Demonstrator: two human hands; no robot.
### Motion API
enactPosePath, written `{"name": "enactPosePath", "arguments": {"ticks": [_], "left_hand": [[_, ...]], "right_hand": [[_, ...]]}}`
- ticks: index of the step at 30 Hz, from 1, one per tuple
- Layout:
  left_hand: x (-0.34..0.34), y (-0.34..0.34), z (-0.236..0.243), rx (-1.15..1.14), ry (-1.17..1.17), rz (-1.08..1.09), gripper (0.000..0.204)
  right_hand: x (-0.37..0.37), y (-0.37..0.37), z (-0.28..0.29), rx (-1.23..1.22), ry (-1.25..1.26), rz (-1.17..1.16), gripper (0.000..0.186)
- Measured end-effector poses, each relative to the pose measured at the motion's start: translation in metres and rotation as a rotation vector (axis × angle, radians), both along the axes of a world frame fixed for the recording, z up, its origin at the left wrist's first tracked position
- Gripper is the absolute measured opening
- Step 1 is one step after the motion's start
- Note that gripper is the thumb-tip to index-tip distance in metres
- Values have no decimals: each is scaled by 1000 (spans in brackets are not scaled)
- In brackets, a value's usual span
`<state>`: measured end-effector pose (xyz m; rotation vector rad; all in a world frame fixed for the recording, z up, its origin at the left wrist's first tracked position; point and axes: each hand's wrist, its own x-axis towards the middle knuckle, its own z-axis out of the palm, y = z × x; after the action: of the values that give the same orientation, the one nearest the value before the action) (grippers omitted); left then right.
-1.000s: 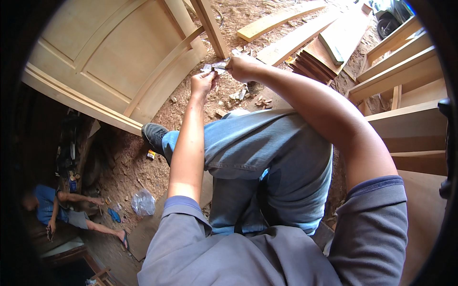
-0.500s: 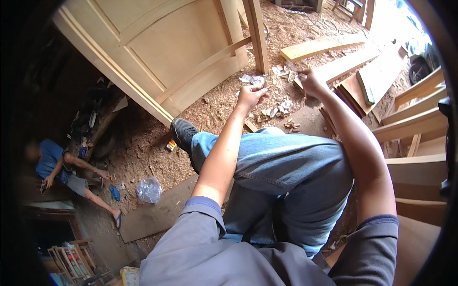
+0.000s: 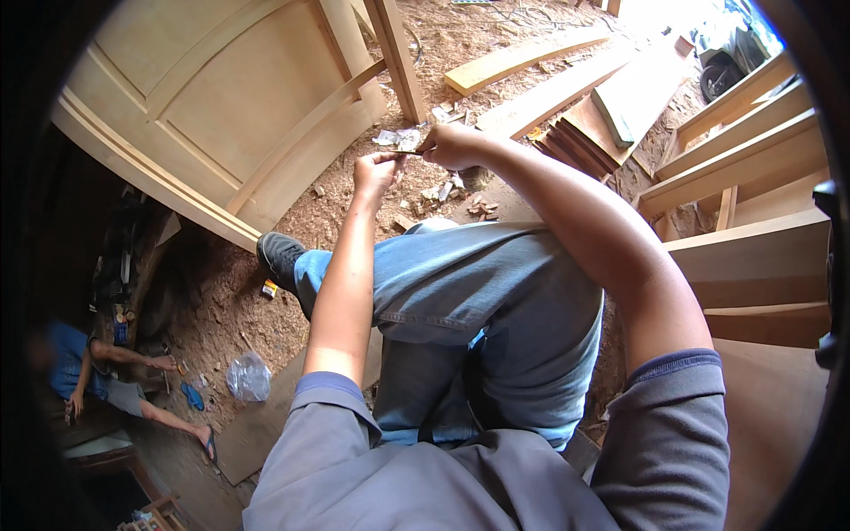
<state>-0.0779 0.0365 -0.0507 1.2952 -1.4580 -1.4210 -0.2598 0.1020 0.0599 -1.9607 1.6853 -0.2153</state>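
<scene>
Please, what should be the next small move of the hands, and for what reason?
Perhaps move the right hand slightly and slowly, with the left hand steady: a thin dark item, too small to identify, bridges the narrow gap between their fingers, so a quick move might slip.

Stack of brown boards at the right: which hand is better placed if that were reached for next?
Probably the right hand: it is nearer the stack of brown boards than the left hand. Both seem to hold a thin dark item, so the right would likely need freeing first.
</scene>
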Motion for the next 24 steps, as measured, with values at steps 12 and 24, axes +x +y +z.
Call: {"name": "enactPosePath", "arguments": {"ticks": [12,24], "left_hand": [[-9,10,19,-149,-224,-120,26],[-3,-1,3,64,112,27,16]], "right_hand": [[-20,-18,-8,-147,-115,-392,22],[-11,2,2,44,-101,-70,23]]}}
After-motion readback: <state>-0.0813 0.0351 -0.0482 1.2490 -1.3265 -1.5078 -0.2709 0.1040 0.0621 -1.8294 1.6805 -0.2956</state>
